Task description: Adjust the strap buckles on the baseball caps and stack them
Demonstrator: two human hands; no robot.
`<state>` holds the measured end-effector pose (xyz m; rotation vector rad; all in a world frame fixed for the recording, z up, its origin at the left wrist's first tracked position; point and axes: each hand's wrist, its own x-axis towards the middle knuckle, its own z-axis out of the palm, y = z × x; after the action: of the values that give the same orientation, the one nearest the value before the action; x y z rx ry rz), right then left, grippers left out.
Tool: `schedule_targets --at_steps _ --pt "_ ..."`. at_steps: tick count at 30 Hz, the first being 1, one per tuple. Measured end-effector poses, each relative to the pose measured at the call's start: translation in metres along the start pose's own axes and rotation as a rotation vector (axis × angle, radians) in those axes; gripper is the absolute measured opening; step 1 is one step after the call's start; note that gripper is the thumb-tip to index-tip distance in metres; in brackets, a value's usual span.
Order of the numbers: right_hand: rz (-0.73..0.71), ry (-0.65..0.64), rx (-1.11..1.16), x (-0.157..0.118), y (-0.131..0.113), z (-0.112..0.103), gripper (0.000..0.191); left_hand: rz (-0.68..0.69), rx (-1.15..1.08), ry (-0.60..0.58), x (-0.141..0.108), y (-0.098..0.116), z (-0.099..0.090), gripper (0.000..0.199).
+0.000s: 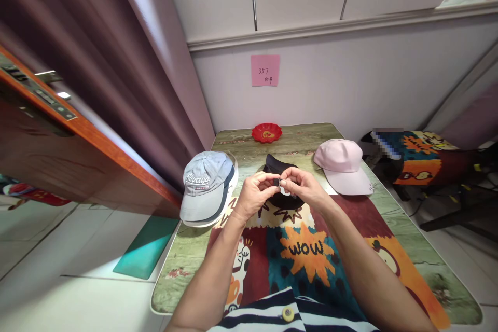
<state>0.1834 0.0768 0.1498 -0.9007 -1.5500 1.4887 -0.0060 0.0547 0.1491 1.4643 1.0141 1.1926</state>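
Observation:
A black cap [288, 202] lies on the table in front of me, partly hidden behind my hands. My left hand [257, 190] is closed in a pinch on the cap's short black strap [276, 182]. Fingertips of my right hand [300, 185] pinch the other side of that strap, where a small bright edge shows, perhaps a buckle. Both hands meet just above the cap. To the left sits a stack of caps, a light blue one [206, 179] with white lettering on top. A pale pink cap [342, 161] rests to the right.
A red scalloped dish [266, 133] stands at the table's far edge. Under my arms a colourful mat [307, 254] covers part of the wood-patterned table [187, 270]. A wooden door [97, 150] stands close on the left. A pink note [265, 70] sticks to the wall.

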Motion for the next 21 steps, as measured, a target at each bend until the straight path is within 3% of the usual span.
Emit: schedule_targets --at_steps 7,12,17,21 --pt "-0.156 0.084 -0.092 0.002 0.002 0.001 0.035 -0.014 -0.011 0.061 -0.001 0.009 0.004 0.029" --pt "-0.278 0.115 -0.240 0.000 0.003 0.003 0.038 -0.121 -0.141 0.114 -0.003 0.016 0.006 0.038" --pt "-0.307 0.174 -0.319 0.000 0.008 0.006 0.028 -0.159 -0.201 0.130 -0.004 0.020 0.007 0.023" --pt "-0.383 0.200 -0.450 0.001 0.008 0.007 0.026 -0.194 -0.189 0.154 -0.003 0.021 0.011 0.024"
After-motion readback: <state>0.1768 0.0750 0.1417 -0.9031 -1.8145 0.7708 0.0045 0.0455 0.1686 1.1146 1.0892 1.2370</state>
